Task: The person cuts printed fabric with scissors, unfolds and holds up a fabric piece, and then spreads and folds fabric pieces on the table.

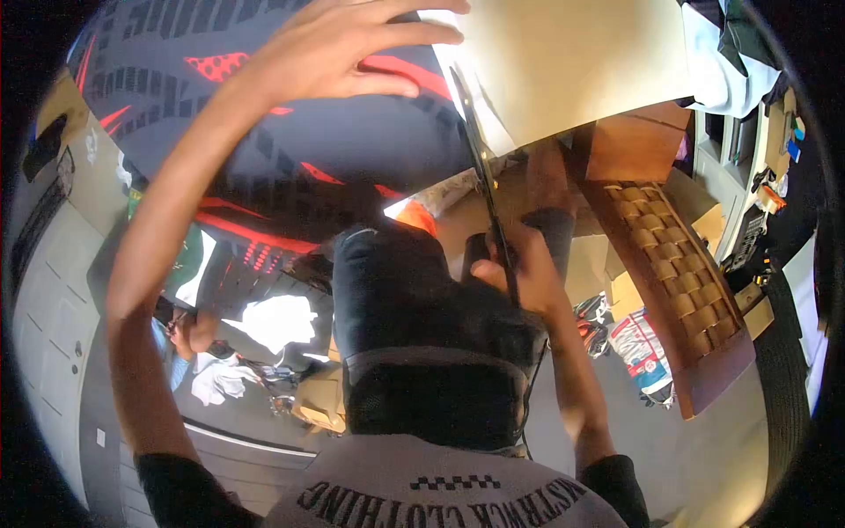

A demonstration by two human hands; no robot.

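My left hand (352, 53) is stretched out with its fingers spread over a dark cloth (370, 141) with red and black patterns. Its fingertips come close to the edge of a pale flat board (581, 70); whether they touch it I cannot tell. A torn-looking white strip (480, 101) runs along the board's left side. Closed around the lower end of a long, thin, dark tool (486, 176) is my right hand (524, 273). The tool slants up to the board's edge, seen nearly edge-on, so its exact kind is unclear.
A wooden piece with a woven panel (673, 264) stands at right. Below it lies a printed bag (642, 352) on the grey floor. Cardboard boxes (321, 398) and white cloths (277, 321) lie at lower left. Another person's hand (189, 334) shows at left, near a door (53, 290).
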